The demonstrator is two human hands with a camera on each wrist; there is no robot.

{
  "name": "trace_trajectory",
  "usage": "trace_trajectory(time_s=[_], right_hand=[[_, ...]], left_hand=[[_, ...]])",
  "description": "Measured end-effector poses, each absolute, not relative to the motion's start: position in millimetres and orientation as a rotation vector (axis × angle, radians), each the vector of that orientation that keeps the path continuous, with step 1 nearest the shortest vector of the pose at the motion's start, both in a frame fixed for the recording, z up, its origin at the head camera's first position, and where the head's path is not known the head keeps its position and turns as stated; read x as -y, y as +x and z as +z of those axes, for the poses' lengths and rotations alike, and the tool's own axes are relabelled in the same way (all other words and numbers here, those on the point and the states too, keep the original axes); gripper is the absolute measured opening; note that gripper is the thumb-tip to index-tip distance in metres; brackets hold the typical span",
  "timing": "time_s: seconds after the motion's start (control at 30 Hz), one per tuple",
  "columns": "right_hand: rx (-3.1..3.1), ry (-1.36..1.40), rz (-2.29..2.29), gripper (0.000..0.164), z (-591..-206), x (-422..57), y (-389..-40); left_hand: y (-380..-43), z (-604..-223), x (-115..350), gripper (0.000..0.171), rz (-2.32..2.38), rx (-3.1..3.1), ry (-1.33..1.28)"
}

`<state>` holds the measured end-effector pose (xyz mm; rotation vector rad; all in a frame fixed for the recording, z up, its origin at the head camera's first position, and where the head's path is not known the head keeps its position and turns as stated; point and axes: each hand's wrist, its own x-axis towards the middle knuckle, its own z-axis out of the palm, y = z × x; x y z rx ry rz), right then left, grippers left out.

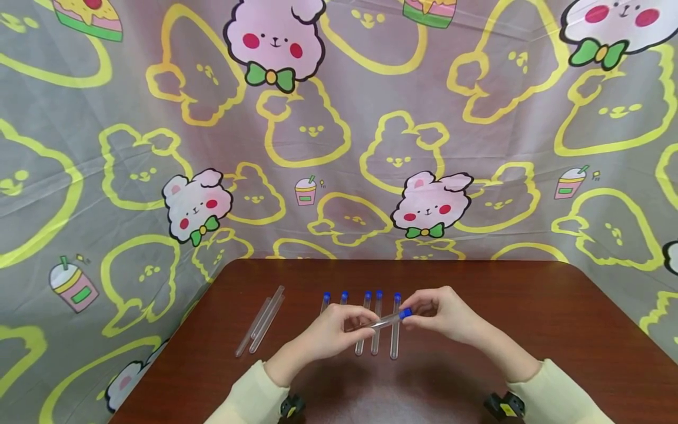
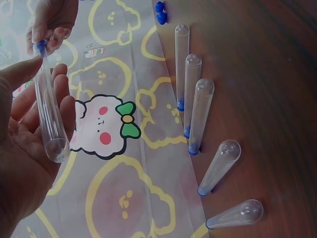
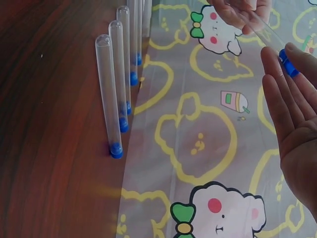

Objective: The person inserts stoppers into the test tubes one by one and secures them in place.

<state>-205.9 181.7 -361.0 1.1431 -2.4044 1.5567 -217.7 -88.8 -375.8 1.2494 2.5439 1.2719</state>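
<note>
Hands (image 1: 339,330) (image 1: 445,315) pinch tube (image 1: 389,320), R on cap (image 1: 405,313).

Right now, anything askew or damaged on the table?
Nothing damaged or spilled. Two uncapped tubes lie slanted at the left, apart from the row of capped tubes. Left hand and right hand hold another tube.

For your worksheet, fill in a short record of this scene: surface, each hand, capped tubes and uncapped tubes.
surface: brown table
left hand: holds the body of a clear tube
right hand: pinches the blue cap on that tube's end
capped tubes: five, lying in a row behind the hands
uncapped tubes: two, lying to the left
</note>
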Motion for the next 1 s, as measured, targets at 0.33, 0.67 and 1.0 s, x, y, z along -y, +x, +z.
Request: trace_trajectory(time_s=[0.33,0.67,1.0], right_hand=[[2.403,1.095,1.497,0.016,-360.9,-181.5,-204.5],[2.372,1.097,1.463,0.014,-365.2,-192.4,-206.7],[2.413,1.103,1.409,0.013,-377.4,-207.2,-207.8]], left_hand=[[-218.1,-376.3,91.9,0.015,1.229,-2.577,1.277],[-217.4,-378.9,109.6,0.013,1.057,-2.666,1.214],[-217.6,-381.2,132.6,0.011,1.015,-2.741,1.189]])
